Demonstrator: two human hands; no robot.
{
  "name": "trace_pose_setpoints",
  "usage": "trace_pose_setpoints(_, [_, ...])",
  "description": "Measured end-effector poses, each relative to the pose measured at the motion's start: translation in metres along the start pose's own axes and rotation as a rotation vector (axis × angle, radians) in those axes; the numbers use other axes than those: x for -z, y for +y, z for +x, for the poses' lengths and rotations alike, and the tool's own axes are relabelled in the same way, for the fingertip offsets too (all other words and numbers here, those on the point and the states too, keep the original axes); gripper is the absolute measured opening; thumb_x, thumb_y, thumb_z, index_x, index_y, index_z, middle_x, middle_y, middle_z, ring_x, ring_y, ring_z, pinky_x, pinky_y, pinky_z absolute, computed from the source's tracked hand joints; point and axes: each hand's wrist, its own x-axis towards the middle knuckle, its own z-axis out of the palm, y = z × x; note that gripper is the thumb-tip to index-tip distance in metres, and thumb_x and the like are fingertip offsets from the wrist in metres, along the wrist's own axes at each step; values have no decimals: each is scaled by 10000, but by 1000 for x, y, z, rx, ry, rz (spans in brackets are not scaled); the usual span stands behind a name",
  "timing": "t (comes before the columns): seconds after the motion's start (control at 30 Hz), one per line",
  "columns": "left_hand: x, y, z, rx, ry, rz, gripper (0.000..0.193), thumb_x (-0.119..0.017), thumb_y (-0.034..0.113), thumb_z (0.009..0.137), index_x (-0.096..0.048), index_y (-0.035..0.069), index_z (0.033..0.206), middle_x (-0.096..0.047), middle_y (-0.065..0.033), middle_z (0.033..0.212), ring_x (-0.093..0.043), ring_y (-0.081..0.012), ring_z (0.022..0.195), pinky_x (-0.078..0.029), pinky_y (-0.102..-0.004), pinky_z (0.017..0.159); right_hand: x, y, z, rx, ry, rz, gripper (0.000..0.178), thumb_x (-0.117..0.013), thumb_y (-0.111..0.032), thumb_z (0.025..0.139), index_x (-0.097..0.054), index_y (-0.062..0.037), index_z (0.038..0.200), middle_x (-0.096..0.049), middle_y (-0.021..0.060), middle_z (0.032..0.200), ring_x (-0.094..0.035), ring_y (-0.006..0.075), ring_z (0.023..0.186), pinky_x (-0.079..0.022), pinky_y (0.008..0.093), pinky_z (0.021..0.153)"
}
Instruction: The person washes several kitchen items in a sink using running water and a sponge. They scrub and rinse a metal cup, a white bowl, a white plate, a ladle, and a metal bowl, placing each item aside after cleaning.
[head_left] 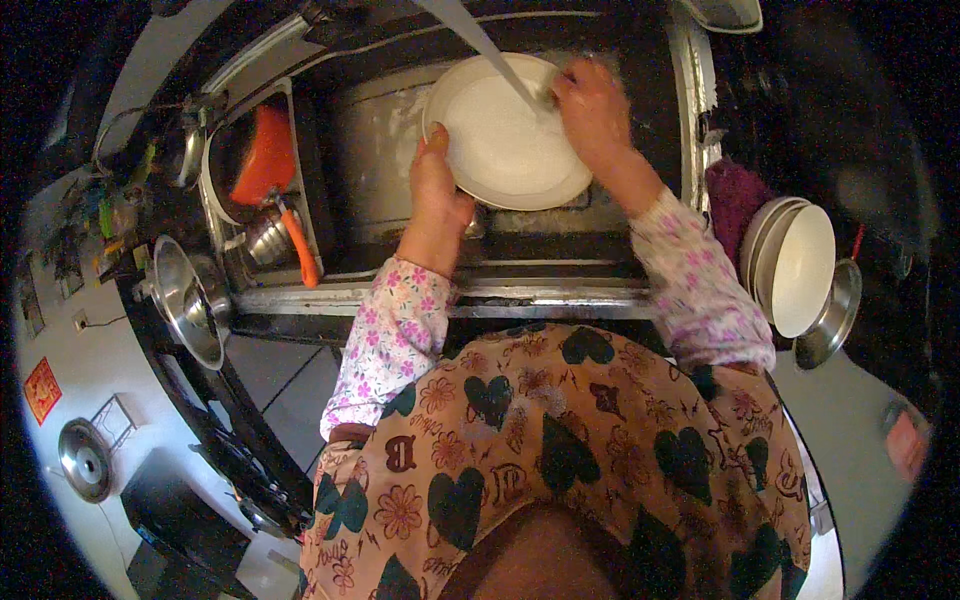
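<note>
At upper centre, the white plate (495,145) is over the sink (370,160), under what looks like running water (480,40). The left hand (435,185) grips its left rim; the right hand's (597,115) grip I cannot tell. Wetness could make it slip and chip.

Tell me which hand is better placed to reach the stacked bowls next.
Likely the right hand: it is at the right edge of the plate, nearer the stacked bowls; the left hand holds the plate's left edge.
</note>
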Motion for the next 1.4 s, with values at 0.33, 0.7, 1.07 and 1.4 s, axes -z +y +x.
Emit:
trace_pose_setpoints(0.33, [-12,-15,-2,-56,-43,216,334,-465,240,913,-470,39,1180,-547,-108,1097,-547,-235,949,-466,-369,790,-23,-32,4,-140,-30,202,298,-510,-2,715,-538,-59,1006,-512,173,979,-527,362,861,-466,423,715])
trace_pose_setpoints(0.7, [31,11,33,-41,-115,273,570,-546,368,847,-367,38,1276,-475,-154,1236,-475,-331,1116,-405,-502,916,-7,9,-34,-829,-234,1021,358,-616,-250,817,-584,36,1029,-645,132,875,-619,218,754,-481,313,708])
trace_pose_setpoints(1.07, [-4,0,34,283,-90,-35,351,-493,223,894,-467,-31,1135,-547,-176,1096,-563,-300,998,-508,-426,812,44,-16,-50,266,72,-11,292,-557,-122,701,-551,-90,992,-567,61,926,-562,247,822,-487,344,649])
trace_pose_setpoints(1.4, [-12,-4,19,67,-493,160,403,-553,53,839,-413,45,1217,-556,-106,1114,-566,-234,999,-512,-354,810,44,-56,-71,39,-1,513,444,-492,-47,754,-451,20,1190,-445,208,1224,-399,382,1174,-281,473,1020])
